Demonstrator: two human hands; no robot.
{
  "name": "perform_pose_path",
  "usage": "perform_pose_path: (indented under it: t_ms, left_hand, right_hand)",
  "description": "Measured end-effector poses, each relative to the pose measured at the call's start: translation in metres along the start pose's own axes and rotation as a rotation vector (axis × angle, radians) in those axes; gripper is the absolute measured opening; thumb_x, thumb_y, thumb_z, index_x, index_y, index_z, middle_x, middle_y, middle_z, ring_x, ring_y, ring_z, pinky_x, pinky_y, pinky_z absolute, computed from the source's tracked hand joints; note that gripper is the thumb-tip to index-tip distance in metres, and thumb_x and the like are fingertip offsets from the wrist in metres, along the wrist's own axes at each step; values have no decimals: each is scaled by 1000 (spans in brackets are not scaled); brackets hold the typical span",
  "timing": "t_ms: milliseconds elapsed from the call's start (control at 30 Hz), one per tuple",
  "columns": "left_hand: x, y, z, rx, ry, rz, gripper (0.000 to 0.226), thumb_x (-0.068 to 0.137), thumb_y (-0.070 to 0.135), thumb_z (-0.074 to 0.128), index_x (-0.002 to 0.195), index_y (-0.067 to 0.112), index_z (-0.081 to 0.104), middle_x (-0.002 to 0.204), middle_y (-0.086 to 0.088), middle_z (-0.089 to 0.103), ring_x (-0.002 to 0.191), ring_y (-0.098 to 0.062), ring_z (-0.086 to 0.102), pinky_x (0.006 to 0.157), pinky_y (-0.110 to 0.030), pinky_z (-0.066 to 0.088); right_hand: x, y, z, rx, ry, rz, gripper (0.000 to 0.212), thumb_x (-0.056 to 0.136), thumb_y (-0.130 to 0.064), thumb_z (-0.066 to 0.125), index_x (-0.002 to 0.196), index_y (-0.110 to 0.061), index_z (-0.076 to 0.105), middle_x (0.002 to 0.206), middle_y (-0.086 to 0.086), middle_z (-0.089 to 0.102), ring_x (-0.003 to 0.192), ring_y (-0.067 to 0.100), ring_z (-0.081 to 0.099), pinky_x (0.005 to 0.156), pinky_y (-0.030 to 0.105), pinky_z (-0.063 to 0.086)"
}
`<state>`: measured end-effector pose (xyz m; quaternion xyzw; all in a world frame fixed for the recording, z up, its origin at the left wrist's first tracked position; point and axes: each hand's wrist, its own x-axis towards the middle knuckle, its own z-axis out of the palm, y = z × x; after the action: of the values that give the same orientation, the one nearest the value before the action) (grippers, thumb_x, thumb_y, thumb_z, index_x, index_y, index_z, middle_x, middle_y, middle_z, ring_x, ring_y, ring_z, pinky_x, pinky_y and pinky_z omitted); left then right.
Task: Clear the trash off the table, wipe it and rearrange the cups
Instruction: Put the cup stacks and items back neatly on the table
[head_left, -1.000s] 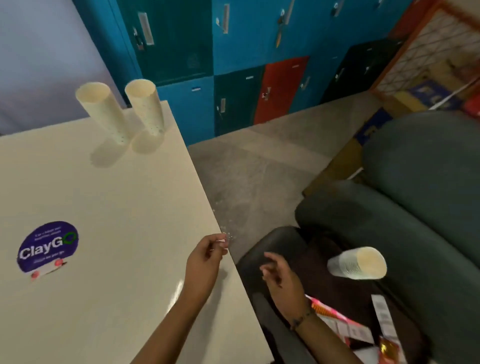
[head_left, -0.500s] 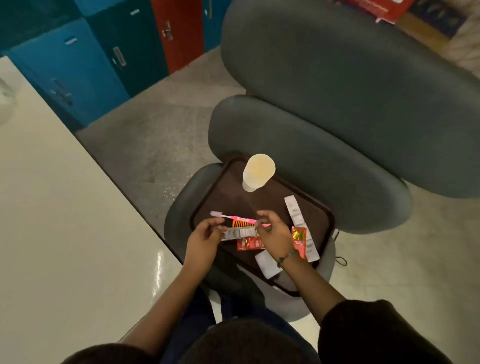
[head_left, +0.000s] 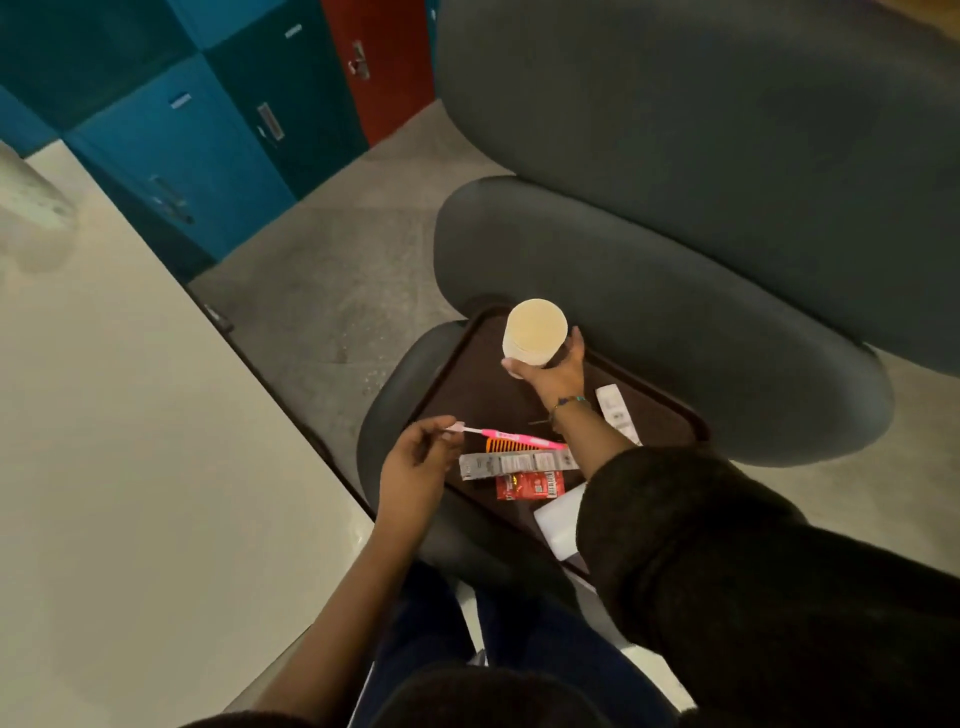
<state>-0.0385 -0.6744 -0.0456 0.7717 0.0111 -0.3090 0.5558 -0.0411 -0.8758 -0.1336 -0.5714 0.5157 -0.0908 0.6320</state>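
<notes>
Head view: your right hand (head_left: 558, 371) wraps around a stack of paper cups (head_left: 535, 332) standing on the brown tray (head_left: 467, 384) on a chair seat (head_left: 387, 410). Your left hand (head_left: 415, 462) pinches the tip of a pink packet (head_left: 511, 436) on that tray.

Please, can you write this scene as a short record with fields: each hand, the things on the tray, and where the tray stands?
left hand: the left hand pinches one end of the pink stick
right hand: the right hand grips the paper cup stack from the side
tray: brown tray, resting on the seat of the grey chair
trash on tray: grey strip, red sachet, white strip
table: cream table, left of the tray
cup stack lifted or standing: cannot tell
</notes>
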Motion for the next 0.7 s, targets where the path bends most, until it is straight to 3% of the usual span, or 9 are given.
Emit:
perform_pose_path:
  t_ms: [100, 167, 267, 333, 400, 500, 633, 700]
  left_hand:
    - [4, 2, -12, -57, 37, 2, 17, 93, 8, 50, 101, 17, 62, 86, 6, 67, 69, 8, 64, 64, -7, 50]
    - [7, 2, -24, -98, 69, 0, 18, 93, 7, 49, 106, 11, 61, 87, 2, 67, 72, 3, 65, 68, -9, 51]
    - [8, 3, -40, -167, 117, -19, 18, 93, 6, 50, 108, 9, 61, 88, -2, 68, 78, -9, 64, 74, -17, 53]
    - [7, 7, -55, -185, 160, -18, 19, 93, 7, 50, 108, 9, 62, 89, -5, 68, 78, -12, 64, 73, -18, 52]
    - [4, 14, -77, -209, 218, -11, 20, 93, 8, 50, 109, 9, 62, 92, -7, 68, 82, -14, 65, 77, -20, 52]
    - [1, 21, -112, -222, 291, 9, 19, 95, 11, 46, 105, 14, 61, 91, -2, 68, 85, -16, 65, 76, -22, 52]
    - [1, 29, -172, -286, 414, 16, 19, 96, 16, 45, 107, 20, 60, 95, 4, 67, 89, -13, 66, 74, -20, 51]
    - [2, 34, -206, -341, 463, 13, 20, 95, 14, 46, 108, 17, 61, 97, -1, 68, 89, -16, 66, 77, -24, 52]
  right_hand:
    - [5, -4, 5, -63, -9, -18, 95, 64, 0, 81, 141, -6, 26, 142, 12, 43, 134, 24, 38, 99, 16, 27]
    - [-1, -12, 10, -99, 4, -49, 87, 68, -3, 80, 139, -7, 30, 141, 11, 46, 133, 24, 41, 98, 15, 29]
    - [-23, -24, 17, -80, -29, -122, 77, 71, 2, 76, 136, -4, 34, 135, 11, 50, 124, 19, 47, 87, 1, 33]
    - [-45, -33, 31, -83, -65, -214, 75, 69, 3, 77, 133, -3, 38, 127, 8, 52, 114, 14, 49, 85, -2, 40]
    - [-69, -47, 56, -76, -133, -314, 76, 65, 8, 79, 130, 1, 41, 121, 6, 53, 111, 11, 50, 77, -6, 38]
    - [-100, -67, 96, -56, -335, -348, 73, 67, 18, 72, 131, 4, 39, 118, 4, 49, 93, -7, 61, 69, -2, 43]
    - [-131, -95, 165, -214, -600, -485, 65, 70, 2, 74, 123, -19, 42, 114, -3, 51, 103, 9, 52, 76, 14, 54]
    - [-146, -112, 204, -236, -652, -512, 71, 68, -6, 78, 123, -24, 38, 119, -4, 48, 109, 8, 46, 82, 7, 47]
